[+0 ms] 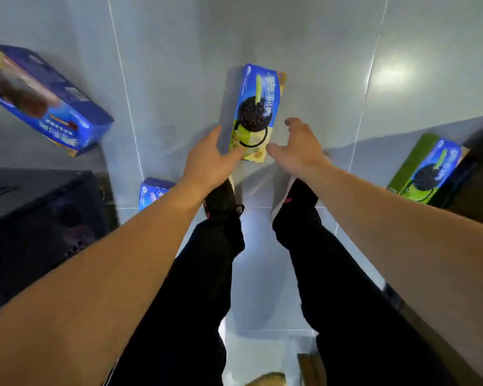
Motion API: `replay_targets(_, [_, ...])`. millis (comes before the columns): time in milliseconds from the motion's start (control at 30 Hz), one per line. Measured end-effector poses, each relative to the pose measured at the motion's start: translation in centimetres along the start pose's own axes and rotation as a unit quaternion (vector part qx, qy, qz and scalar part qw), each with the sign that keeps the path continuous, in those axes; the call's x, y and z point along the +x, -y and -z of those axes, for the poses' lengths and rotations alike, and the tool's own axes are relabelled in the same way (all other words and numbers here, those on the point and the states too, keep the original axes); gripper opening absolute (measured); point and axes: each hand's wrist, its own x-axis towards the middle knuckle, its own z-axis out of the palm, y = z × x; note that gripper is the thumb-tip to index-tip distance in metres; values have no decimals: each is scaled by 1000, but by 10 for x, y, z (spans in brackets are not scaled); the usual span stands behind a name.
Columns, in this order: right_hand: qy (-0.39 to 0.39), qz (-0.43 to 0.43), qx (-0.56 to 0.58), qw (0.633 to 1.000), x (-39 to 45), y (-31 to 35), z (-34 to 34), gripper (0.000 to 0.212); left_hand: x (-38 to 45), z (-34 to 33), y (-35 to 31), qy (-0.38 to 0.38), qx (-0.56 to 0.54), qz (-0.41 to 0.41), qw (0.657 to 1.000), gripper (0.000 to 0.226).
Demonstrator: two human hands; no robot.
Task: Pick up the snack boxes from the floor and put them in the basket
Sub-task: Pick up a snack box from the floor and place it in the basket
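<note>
So there are four snack boxes showing in the head view. The main one is the blue-and-green cookie box (255, 112), sitting right in the middle on the grey tiled floor (179, 65), just ahead of the person's two shoes. The left hand (209, 160) is gripping its near left corner, thumb lying across the front face and fingers going down the left edge. The right hand (297, 147) is hanging just beside the box's right side, fingers spread and loosely curled, holding nothing and not quite touching as far as the picture shows.

Going outward: a bigger blue box with a chocolate bar picture (48, 98) is lying tilted at the far left, well apart from the middle one. A second green-and-blue cookie box (427, 171) is lying off at the right. A small blue box (151, 192) is peeking out from behind the left forearm, mostly hidden.

A dark basket-like container (39, 218) is sitting at the left edge, pretty blurry, so it's hard to say what it is exactly. Both legs in black trousers (207, 274) are filling the bottom middle.
</note>
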Motion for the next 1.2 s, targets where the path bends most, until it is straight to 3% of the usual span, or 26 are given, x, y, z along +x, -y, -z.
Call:
replay_targets(133, [-13,-39,38,998,60,-15,-28,68,63,-24,23,-12,-9,-1,1000,59])
replay_targets(267, [-23,-70,116,990,107,-22,-54,43,116,-49,42,2,-10,16,1000,67])
replay_targets(400, [-50,-66,159,984,123,-27,-64,26,124,-63,48,9,-38,-20,999,59])
replay_targets(533, [-59,-69,191,978,106,-30,-52,19,103,-54,38,11,-77,-45,996,68])
replay_targets(633, [-60,-48,224,972,65,-21,-20,28,70,-36,17,23,-150,-36,988,67])
replay_targets(700, [-53,-31,263,963,27,-8,8,46,37,-19,-5,20,-210,-4,978,68])
replay_targets(800, [9,-70,313,947,-42,8,46,80,-23,4,-47,22,-312,61,948,65])
replay_targets(833, [41,-82,344,934,-67,14,61,82,-46,12,-65,24,-338,68,938,63])
replay_targets(900, [88,-74,381,917,-121,26,94,65,-94,29,-102,26,-348,65,935,61])
replay_targets(1033, [64,-36,387,919,-215,55,160,39,-177,66,-163,51,-315,57,946,66])
replay_targets(1200, [-49,60,203,976,-330,86,245,49,-271,152,-233,-40,-167,-24,985,96])
